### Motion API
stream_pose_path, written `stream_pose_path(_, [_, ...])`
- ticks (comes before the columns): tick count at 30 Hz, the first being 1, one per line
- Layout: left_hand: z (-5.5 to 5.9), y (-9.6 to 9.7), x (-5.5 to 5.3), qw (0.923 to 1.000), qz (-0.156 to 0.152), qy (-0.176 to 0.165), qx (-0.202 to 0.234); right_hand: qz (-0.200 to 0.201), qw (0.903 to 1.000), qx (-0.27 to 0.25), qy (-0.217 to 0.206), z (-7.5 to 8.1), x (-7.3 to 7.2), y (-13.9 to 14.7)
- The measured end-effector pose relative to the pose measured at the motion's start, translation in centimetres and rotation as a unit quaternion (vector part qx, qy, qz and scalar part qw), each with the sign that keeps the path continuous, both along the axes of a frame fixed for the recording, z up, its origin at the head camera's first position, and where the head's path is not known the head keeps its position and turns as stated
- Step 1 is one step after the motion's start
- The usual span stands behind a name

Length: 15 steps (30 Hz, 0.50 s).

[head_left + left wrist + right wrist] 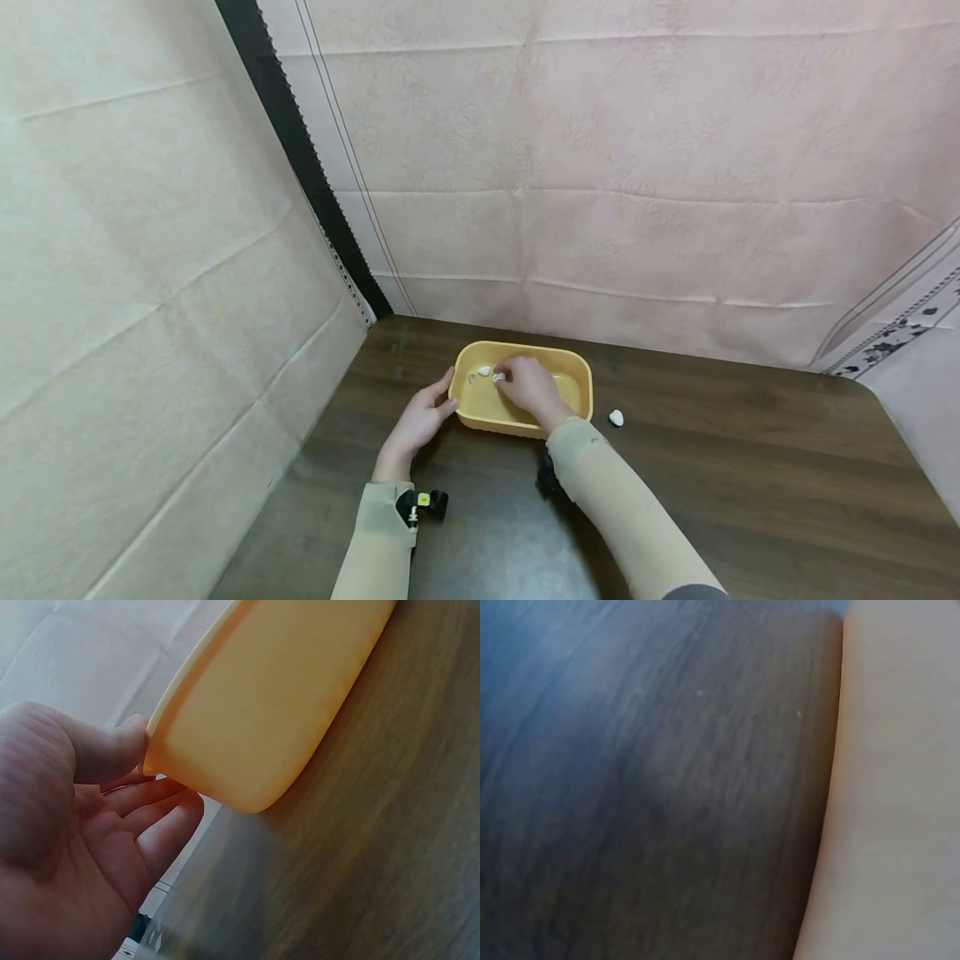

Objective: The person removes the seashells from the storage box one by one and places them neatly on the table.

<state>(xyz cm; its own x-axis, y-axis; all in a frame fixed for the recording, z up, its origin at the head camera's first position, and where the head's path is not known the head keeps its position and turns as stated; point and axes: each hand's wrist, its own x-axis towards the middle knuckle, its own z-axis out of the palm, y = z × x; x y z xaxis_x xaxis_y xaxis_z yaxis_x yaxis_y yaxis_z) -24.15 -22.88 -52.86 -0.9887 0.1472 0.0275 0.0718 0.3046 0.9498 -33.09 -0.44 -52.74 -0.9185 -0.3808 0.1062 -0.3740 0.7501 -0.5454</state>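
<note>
Yellow tray (480, 402): on the dark worktop (750, 450), between the two hands; I see its left end at the left hand and its inside beneath the right.
Left hand (420, 422): pinching the tray's left end, thumb at the rim and fingers lower down, which I see closer from the left wrist.
Right hand (529, 387): over the front rim and inside the tray, fingers bent together, pinching a small white piece (498, 377).
Inside the tray: a white pebble (483, 370) just left of the right fingertips, and a small pale bit (472, 378) beside it, too tiny for me to identify.
Right of the tray: a loose white stone (617, 417) on the worktop, apart from the wall.
In my way: the right hand and sleeve (607, 483) cover the tray's front right part.
Behind: pinkish cloth (637, 183), creased.
</note>
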Motion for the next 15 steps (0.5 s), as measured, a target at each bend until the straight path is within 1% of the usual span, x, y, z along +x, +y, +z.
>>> stream_pose_path(4, [0.01, 0.0, -0.06, 0.9999, -0.002, 0.005, -0.009, 0.014, 0.9997, 0.01, 0.016, -0.07, -0.01, 0.02])
stream_pose_path(8, [0.02, 0.0, -0.05, 0.9999, -0.001, 0.005, -0.013, 0.017, 0.9995, 0.014, 0.024, -0.09, 0.06, 0.02])
stream_pose_path(15, [0.07, -0.07, 0.01, 0.9999, -0.001, 0.002, -0.011, 0.013, 0.9998, 0.013, 0.013, -0.17, 0.09, -0.02])
